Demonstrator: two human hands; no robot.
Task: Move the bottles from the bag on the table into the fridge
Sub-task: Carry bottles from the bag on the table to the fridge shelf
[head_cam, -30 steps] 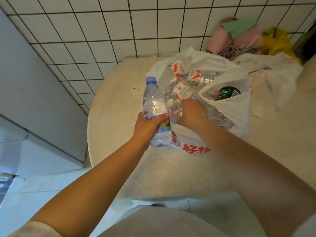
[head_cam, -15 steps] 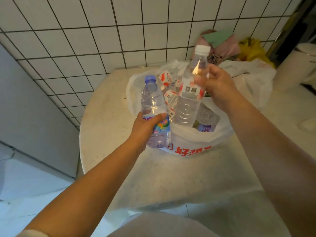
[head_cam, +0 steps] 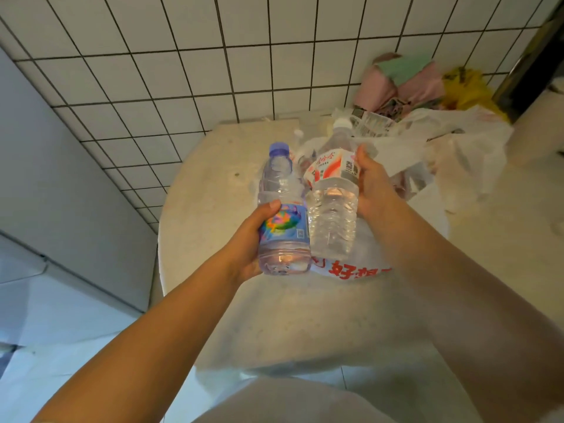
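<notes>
1. Two bottles are being held side by side above the near-left part of the tabletop point(head_cam: 213, 184), in front of the bag; their lower bodies are sitting close together, possibly touching.
2. Left hand point(head_cam: 248, 239) is gripping the blue-capped bottle point(head_cam: 282, 209) around its lower body, over the multicoloured label; thumb is lying across the front, fingers are wrapping behind. Bottle is standing nearly upright, cap pointing away from the camera.
3. Right hand point(head_cam: 374, 184) is gripping the white-capped bottle point(head_cam: 334, 203) at the red-and-white label, fingers curling round the far side and thumb tip showing at the label's right edge. Bottle is tilting slightly, cap leaning toward the wall.
4. White plastic bag point(head_cam: 360, 270) with red printed characters is sitting on the tabletop behind and below both bottles, toward the right edge. Its mouth is lying open; contents are mostly hidden by the two held bottles and by blur, though one small white cap is showing at the bag's far-left rim.
5. Pink and green bundle point(head_cam: 399, 80) and yellow bag point(head_cam: 467, 90) are lying at the far-right corner, against the tiled wall point(head_cam: 213, 56).
6. Fridge: cannot tell which, if any, of the pale surfaces at the left edge of view it is.
</notes>
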